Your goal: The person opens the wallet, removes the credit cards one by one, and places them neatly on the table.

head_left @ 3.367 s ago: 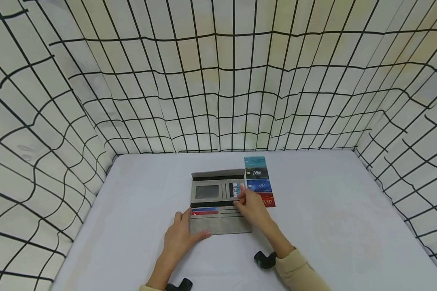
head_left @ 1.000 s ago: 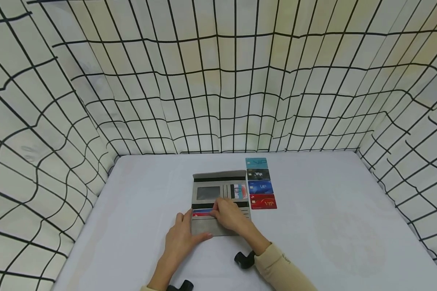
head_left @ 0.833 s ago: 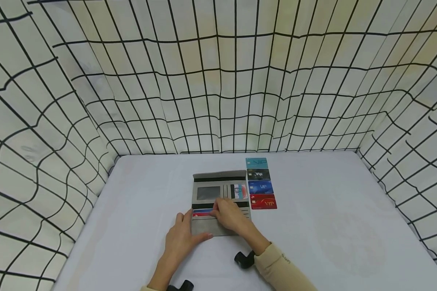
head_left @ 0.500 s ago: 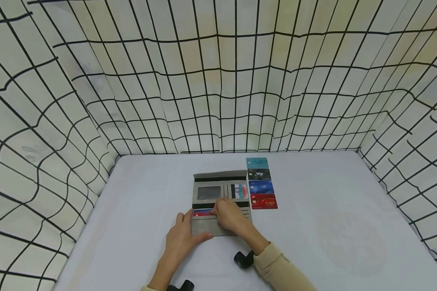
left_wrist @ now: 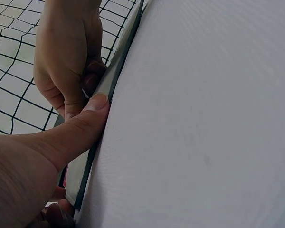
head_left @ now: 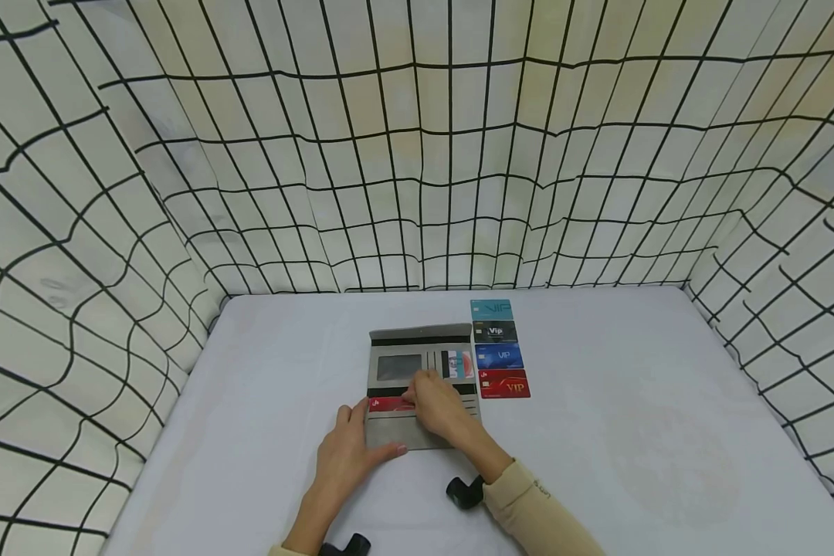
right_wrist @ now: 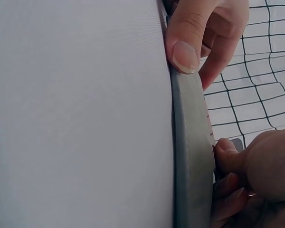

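Note:
A grey wallet [head_left: 398, 436] lies unfolded on the white table. My left hand [head_left: 344, 448] holds its near left corner, thumb on the front edge and fingers along the side; the left wrist view shows that thumb [left_wrist: 92, 111] pressing the edge. With thumb and fingertips my right hand [head_left: 439, 403] pinches a red card [head_left: 387, 404], which stands partly out of a left slot in the lower half. That hand covers the card's right end. In the right wrist view, the right hand [right_wrist: 266, 171] is low against the wallet [right_wrist: 192, 142].
Right of the wallet, a teal card [head_left: 491, 310], a black card [head_left: 495, 332], a blue card [head_left: 499, 356] and a red VIP card [head_left: 504, 384] lie in a column. Another card [head_left: 460, 364] sits in the wallet's upper right pocket. Black-grid netting [head_left: 452, 177] encloses the table.
The right hand went from the upper right pocket to the lower left slots. Since half a second ago the red card has risen, hiding the blue strip behind it. The left hand stays put.

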Demonstrator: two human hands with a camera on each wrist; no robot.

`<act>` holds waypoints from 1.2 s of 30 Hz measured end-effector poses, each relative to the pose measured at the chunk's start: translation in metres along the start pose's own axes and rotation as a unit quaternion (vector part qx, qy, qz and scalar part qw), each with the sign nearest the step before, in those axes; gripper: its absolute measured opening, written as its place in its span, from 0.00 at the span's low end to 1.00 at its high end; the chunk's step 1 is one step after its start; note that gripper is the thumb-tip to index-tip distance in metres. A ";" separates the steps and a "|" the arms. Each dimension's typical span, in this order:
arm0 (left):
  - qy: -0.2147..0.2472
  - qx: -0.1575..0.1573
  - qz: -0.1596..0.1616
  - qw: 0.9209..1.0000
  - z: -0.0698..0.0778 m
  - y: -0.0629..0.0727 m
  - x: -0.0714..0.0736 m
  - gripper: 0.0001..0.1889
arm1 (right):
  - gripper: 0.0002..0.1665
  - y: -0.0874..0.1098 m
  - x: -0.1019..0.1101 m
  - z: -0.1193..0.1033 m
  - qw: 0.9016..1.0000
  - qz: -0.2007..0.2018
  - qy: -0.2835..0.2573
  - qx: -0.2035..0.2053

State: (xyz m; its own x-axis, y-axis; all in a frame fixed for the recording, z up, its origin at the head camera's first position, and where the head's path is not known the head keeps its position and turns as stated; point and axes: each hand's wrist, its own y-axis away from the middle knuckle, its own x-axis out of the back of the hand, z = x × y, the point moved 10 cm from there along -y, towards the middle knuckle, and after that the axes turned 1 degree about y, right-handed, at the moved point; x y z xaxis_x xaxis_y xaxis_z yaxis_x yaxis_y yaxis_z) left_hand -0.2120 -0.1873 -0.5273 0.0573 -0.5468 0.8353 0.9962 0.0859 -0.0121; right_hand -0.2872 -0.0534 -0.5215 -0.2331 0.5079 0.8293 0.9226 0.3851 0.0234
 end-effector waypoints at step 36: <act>0.003 0.008 -0.007 1.000 -0.002 -0.001 -0.003 0.56 | 0.09 -0.003 0.001 0.000 0.999 -0.046 -0.022 0.017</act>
State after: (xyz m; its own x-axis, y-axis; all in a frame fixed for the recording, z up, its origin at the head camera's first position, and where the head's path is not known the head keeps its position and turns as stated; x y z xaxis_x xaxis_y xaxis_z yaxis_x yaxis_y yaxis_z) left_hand -0.2129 -0.1877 -0.5310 0.0447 -0.5538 0.8315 0.9958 0.0914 0.0073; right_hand -0.2899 -0.0539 -0.5204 -0.3297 0.5017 0.7997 0.8861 0.4567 0.0788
